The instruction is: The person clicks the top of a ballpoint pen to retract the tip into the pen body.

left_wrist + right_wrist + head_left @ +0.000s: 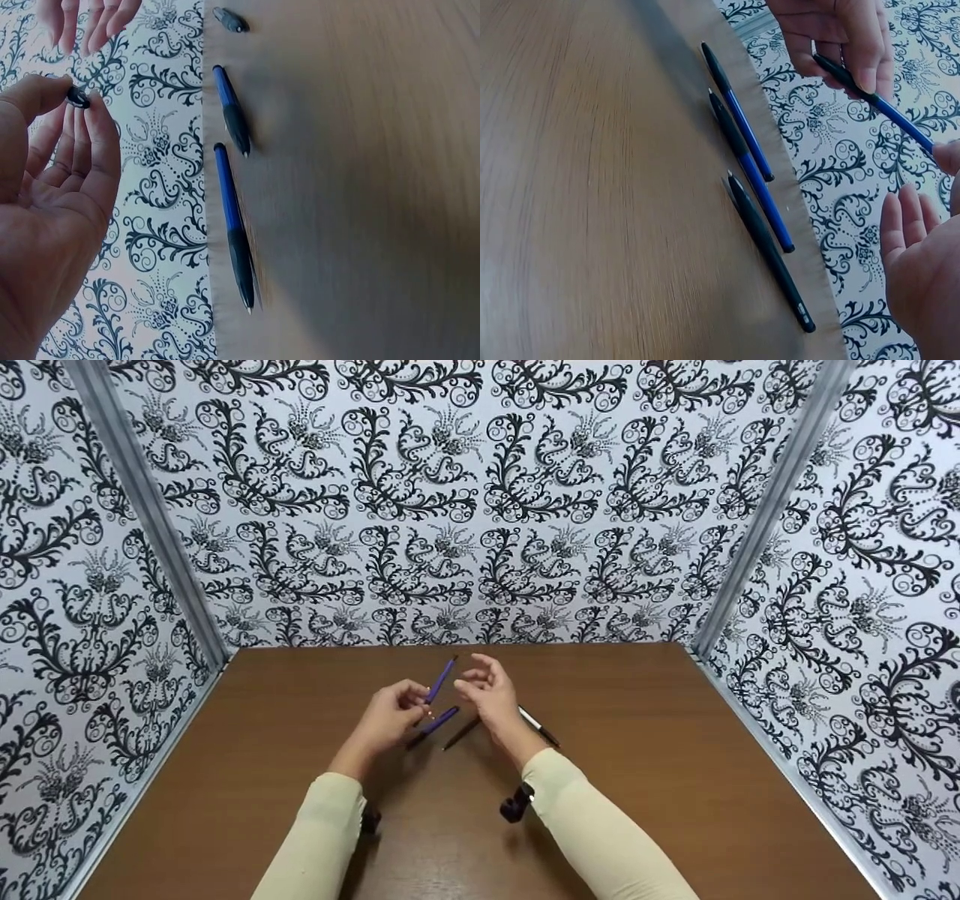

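Observation:
My left hand [388, 714] pinches a blue pen [442, 679] by its black grip between thumb and fingers, above the table. The same pen slants across the right wrist view, its blue barrel [900, 124] pointing toward my right hand [487, 694]. That right hand is raised beside the pen, fingers spread and loosely bent, its thumb overlapping the barrel's end in its own wrist view. Below the hands lie two blue pens with black grips, one nearer [232, 217] the left hand and one in the middle [746, 161]. A black pen [769, 251] lies beside them.
The brown wooden table [637, 795] runs back to a wall [480, 510] covered in black-and-white scroll pattern. Side panels with grey metal posts [150, 510] stand left and right. A small black device [516, 804] sits at the right wrist.

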Demonstrator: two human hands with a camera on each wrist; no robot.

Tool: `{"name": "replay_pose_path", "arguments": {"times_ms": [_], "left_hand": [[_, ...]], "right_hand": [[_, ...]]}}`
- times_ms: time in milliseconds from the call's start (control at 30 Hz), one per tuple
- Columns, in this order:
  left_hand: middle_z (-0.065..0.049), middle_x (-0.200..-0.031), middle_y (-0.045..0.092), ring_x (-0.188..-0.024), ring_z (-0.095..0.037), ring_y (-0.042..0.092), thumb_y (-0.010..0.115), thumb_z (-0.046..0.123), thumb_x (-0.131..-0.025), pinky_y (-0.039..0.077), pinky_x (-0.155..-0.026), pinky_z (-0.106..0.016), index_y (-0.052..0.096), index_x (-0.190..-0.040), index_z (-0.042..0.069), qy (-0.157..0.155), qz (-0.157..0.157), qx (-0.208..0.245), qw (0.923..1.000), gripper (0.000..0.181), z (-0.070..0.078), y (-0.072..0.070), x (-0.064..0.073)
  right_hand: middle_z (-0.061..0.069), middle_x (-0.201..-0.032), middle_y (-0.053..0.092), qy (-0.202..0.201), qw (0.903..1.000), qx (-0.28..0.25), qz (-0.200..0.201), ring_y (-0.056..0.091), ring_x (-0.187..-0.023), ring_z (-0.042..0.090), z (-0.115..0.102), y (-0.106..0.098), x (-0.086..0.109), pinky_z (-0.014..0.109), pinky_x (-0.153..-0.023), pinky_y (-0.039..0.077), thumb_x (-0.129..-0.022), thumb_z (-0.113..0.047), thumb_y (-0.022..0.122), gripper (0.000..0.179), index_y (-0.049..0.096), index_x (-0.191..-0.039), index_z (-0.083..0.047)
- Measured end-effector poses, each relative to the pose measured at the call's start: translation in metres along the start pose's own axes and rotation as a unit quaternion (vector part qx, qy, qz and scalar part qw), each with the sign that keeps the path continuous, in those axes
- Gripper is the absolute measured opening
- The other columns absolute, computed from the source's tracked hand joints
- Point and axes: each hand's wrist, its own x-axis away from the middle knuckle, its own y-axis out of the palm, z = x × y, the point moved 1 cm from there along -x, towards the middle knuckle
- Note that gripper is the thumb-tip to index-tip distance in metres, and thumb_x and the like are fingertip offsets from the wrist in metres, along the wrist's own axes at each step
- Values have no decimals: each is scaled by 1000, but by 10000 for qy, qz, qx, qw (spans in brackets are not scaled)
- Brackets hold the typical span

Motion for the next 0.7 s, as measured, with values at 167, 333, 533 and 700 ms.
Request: {"name": "replay_pose_path", "arguments": {"times_ms": [167,333,533,700], "left_hand": [[-13,-97,74,-84,-18,67,69,-12,-96,55,-69,-24,76,-114,-1,-31,20,-97,9999,22,-3,-8,3],[-11,-97,74,-86,-19,66,75,-8,-98,55,-72,-23,76,-112,-1,-112,135,-227,9996,16,-7,-19,7],[-11,-99,75,-89,-19,68,74,-7,-98,55,-76,-23,76,-113,-1,-173,239,-457,9985,16,-12,-32,11],[-10,-100,75,-90,-17,68,72,-8,-99,54,-76,-23,77,-115,1,-293,263,-575,9976,19,-21,-42,14]], "right_hand": [[31,-124,68,60,10000,55,-56,69,-94,16,-2,-7,1,41,-88,65,-95,7,81,60,55,-149,1],[30,-125,67,116,9998,132,-120,69,-95,16,-3,-14,3,37,-86,65,-96,6,81,60,55,-150,0],[30,-124,67,65,9995,215,-230,70,-95,15,0,-24,4,43,-91,65,-96,8,80,56,58,-147,3],[31,-125,66,26,9986,432,-317,70,-96,16,0,-32,5,51,-95,63,-97,6,80,53,60,-145,3]]}}
